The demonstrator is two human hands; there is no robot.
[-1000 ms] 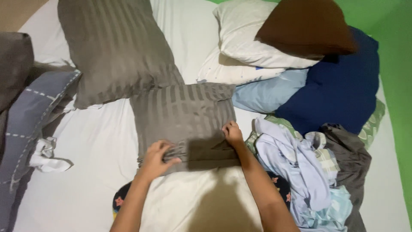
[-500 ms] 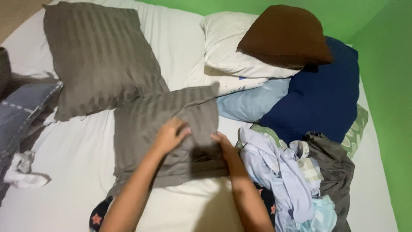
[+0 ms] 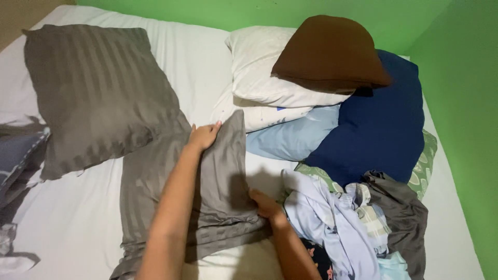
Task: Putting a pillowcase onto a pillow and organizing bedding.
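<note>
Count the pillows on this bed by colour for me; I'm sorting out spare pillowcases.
Grey striped: 2
White: 1
Brown: 1
Navy blue: 1
Light blue: 1
Total: 6

No packages, labels, signs, screens.

A bed [image 3: 202, 57] with a white sheet carries everything. Under the left hand [image 3: 203, 136] fingers lies a grey striped pillowcase [image 3: 155, 192], flat on the sheet; the right hand [image 3: 265, 204] presses its near edge. Just beyond the left fingertips, to their left, rests a larger grey striped pillow [image 3: 98, 93]. Past the fingertips to the right sit a white pillow [image 3: 259, 72] and a light blue one [image 3: 290, 137]. Beside the right fingers lies a heap of clothes [image 3: 353, 223].
</note>
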